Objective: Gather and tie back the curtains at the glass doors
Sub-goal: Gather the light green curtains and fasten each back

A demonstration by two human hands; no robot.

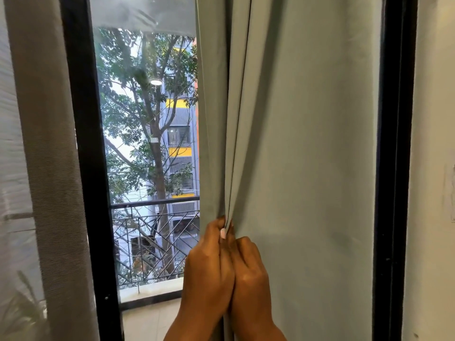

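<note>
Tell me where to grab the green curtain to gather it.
Grip the green curtain at its pleated left edge, where both the left hand and right hand already pinch folds. Come from the room side at that height: the folds converge there, while the panel's right hangs flat.

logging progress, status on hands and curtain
Left hand and right hand side by side, both gripping folds of grey-green fabric curtain. Partly gathered, not tied. Nothing in the way.

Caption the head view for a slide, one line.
Both hands, left hand and right hand, pinch folds of the grey-green curtain beside the black-framed glass door.
</note>
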